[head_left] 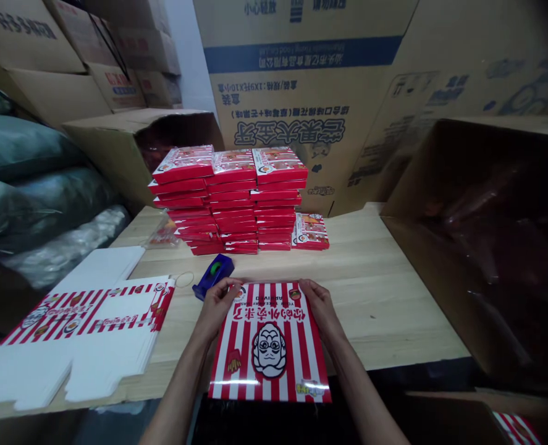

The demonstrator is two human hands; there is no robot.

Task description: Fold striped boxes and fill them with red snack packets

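Observation:
A red-and-white striped carton [248,371] is between my hands at the table's front edge, its printed face with a cartoon head toward me. My left hand [217,304] grips its far left corner. On the far right corner, my right hand [320,308] is closed, with some fingers hidden behind the carton. Just beyond my left hand sits a blue tape dispenser [211,276] with a green core. To the left lies a stack of flat, unfolded carton blanks [111,334], white with striped printed panels.
Several stacked red boxes [231,213] stand at the back of the wooden table [361,278], with a small lower pile [311,232] beside them. An open cardboard box [440,228] stands at right, another [116,139] behind left. Bulging sacks [37,173] line the left.

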